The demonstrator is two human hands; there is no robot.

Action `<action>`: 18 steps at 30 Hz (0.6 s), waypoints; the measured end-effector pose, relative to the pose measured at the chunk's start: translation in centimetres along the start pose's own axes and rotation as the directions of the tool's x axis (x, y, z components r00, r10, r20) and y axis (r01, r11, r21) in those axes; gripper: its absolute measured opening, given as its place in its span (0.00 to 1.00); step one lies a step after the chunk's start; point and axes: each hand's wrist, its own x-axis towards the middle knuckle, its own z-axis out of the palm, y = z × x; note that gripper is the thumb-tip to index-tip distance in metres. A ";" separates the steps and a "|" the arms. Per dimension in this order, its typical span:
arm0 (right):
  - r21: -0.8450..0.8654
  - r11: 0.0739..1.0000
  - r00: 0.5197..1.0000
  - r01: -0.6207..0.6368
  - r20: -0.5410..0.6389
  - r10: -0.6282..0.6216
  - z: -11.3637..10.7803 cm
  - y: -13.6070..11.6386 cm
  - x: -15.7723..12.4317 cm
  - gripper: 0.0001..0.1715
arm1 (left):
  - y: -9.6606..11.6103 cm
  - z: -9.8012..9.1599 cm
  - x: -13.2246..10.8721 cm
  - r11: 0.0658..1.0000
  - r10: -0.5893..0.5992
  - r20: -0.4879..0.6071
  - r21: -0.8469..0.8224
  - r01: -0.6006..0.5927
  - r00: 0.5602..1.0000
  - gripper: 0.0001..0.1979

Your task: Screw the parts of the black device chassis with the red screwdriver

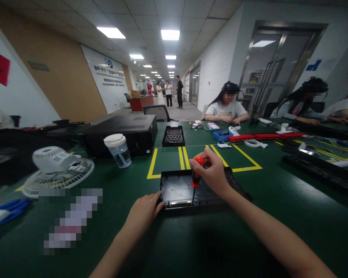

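Right hand (213, 172): fingers (210, 155) closed round the handle of a red-and-black screwdriver (196, 175), near upright, shaft pointing down into a shallow black housing (174, 189). Tip is at the near side of the housing, just beside the right end of a shiny metal strip (178, 203); can't tell whether it sits in a screw. Left hand (145, 206): at the near-left corner of the same housing, thumb by the near wall, fingers along the left side, touching; can't tell how firmly they grip.

Housing lies flat on the green desk (249, 231), open side up, in front of the person, just on the near side of the yellow tape lines (183, 158). Its right part is partly behind the right hand and forearm.

Left of it: white fan (50, 158) lying with its grille down, lidded clear cup (118, 150) with liquid, big black case (121, 133) behind the cup. Beyond the tape: black tray (174, 144) with a grid of round shapes. Farther right: blue bin (222, 136), long red strip (266, 136), white tape roll (252, 143). Co-worker (227, 110) in a white top sits across the desk, hands on the desktop.
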 end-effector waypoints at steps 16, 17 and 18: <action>0.243 0.968 0.936 -0.070 0.351 -0.021 -0.6 -0.1 1.4 0.13 | -0.1 0.0 -0.2 1.000 0.023 -0.025 -0.007 -0.023 0.999 0.23; 0.293 0.951 0.925 -0.099 0.379 -0.020 -0.5 0.0 1.5 0.14 | -0.1 0.0 -0.2 1.000 0.023 -0.026 -0.008 -0.023 0.999 0.23; 0.340 0.932 0.914 -0.127 0.404 -0.023 -0.5 0.2 1.6 0.14 | -0.1 0.0 -0.2 1.000 0.023 -0.026 -0.010 -0.023 0.999 0.23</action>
